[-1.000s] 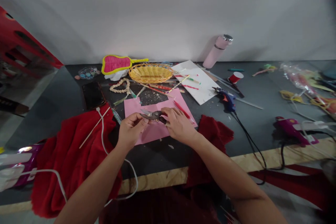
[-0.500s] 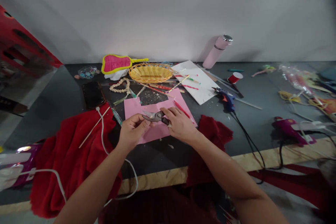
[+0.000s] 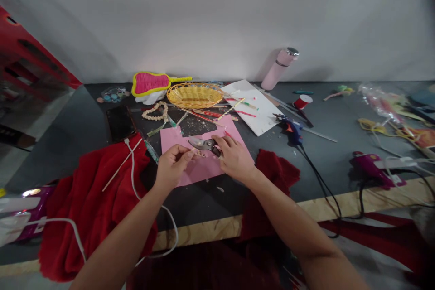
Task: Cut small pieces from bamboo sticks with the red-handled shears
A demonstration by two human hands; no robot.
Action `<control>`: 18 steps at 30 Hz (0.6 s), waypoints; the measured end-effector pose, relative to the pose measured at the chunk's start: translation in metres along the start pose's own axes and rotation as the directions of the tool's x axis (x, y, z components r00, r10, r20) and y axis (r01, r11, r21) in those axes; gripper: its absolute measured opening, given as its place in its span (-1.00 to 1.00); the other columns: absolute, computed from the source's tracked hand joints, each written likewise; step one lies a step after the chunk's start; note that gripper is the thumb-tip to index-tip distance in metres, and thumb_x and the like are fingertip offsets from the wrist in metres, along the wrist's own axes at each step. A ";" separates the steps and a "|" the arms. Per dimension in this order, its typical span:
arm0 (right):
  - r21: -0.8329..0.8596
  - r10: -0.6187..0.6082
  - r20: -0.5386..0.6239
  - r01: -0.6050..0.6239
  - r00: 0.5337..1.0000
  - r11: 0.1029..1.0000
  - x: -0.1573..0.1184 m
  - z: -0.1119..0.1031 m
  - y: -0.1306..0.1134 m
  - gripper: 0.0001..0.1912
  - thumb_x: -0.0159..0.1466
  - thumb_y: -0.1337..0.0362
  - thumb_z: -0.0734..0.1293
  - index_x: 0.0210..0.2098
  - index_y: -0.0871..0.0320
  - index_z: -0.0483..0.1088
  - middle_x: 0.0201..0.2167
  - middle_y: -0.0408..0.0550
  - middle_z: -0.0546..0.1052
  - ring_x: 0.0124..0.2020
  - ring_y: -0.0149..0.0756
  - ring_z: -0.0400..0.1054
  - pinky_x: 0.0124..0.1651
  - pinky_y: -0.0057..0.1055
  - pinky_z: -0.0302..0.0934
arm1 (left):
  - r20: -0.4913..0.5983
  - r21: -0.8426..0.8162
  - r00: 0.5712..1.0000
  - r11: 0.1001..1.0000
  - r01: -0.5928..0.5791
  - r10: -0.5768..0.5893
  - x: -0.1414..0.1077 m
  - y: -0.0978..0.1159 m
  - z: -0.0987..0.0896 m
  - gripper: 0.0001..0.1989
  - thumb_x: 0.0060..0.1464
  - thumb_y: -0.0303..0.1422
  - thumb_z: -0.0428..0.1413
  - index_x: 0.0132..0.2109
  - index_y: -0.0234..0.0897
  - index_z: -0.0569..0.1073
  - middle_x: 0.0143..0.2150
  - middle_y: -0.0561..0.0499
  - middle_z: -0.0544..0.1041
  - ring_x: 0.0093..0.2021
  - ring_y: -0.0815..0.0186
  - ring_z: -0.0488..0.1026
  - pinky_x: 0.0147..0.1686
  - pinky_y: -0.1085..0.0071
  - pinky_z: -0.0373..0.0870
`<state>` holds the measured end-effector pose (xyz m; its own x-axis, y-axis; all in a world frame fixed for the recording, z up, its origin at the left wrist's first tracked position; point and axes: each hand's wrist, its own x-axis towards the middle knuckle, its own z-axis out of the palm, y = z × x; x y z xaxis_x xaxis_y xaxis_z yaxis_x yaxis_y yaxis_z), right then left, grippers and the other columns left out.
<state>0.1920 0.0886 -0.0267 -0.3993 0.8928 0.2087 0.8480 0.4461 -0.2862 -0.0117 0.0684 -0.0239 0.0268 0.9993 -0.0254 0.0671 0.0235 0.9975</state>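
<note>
My right hand point(image 3: 236, 156) is closed round the dark handles of a pair of pruning shears point(image 3: 203, 144), whose blades point left. Facing it, my left hand point(image 3: 172, 164) pinches a thin, pale stick point(image 3: 192, 150), and most of that piece is hidden by the fingers. The stick's tip lies just below the blades. Under both hands is a pink paper sheet point(image 3: 200, 173), with small pale cut bits point(image 3: 201, 154) on it. A red pen-like stick point(image 3: 227, 134) shows partly behind my right hand.
Behind are a wicker basket point(image 3: 195, 96), a heart-shaped ring point(image 3: 155, 112) and white paper point(image 3: 254, 108) with thin sticks. A glue gun point(image 3: 291, 130) with a cable lies right, near a pink bottle point(image 3: 280, 68). Red cloth point(image 3: 102, 204) and a phone point(image 3: 120, 123) are left.
The shears have shifted up slightly, and their blades now sit above my left fingertips. Small pale bits are now visible on the pink paper below them.
</note>
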 end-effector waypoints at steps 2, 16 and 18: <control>0.005 -0.013 0.017 0.013 1.000 1.000 0.000 -0.001 0.001 -0.47 0.20 0.43 0.15 0.18 0.18 0.13 -0.03 0.08 0.38 0.02 -0.14 0.24 0.19 -0.14 0.07 | 0.004 0.035 1.000 0.999 -0.016 0.016 0.000 -0.001 -0.001 -0.84 0.06 -0.30 0.13 -0.35 -0.32 0.44 -0.41 -0.02 0.58 -0.45 0.42 0.42 -0.46 0.54 0.28; 0.112 -0.156 0.074 0.147 0.985 0.983 -0.002 -0.003 0.009 -0.28 0.12 0.44 0.19 0.27 0.19 -0.01 0.09 0.06 0.33 0.08 -0.15 0.19 0.21 -0.12 0.06 | 0.236 -0.336 0.953 0.905 0.262 -0.189 0.002 0.003 -0.003 -0.69 -0.07 -0.21 0.24 -0.45 -0.33 0.32 -0.63 0.03 0.49 -0.76 0.61 0.01 -0.73 0.63 -0.15; 0.121 -0.164 0.072 0.155 0.984 0.981 -0.002 -0.004 0.009 -0.28 0.11 0.45 0.18 0.27 0.20 -0.01 0.09 0.07 0.33 0.08 -0.14 0.19 0.20 -0.12 0.07 | 0.291 -0.361 0.932 0.878 0.316 -0.216 0.002 0.006 -0.006 -0.68 -0.08 -0.22 0.25 -0.46 -0.33 0.29 -0.64 0.04 0.47 -0.77 0.62 -0.01 -0.74 0.63 -0.19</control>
<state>0.2015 0.0902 -0.0264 -0.5573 0.8094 0.1851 0.7275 0.5834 -0.3610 -0.0173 0.0706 -0.0174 0.3003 0.9181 -0.2588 -0.2923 0.3468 0.8912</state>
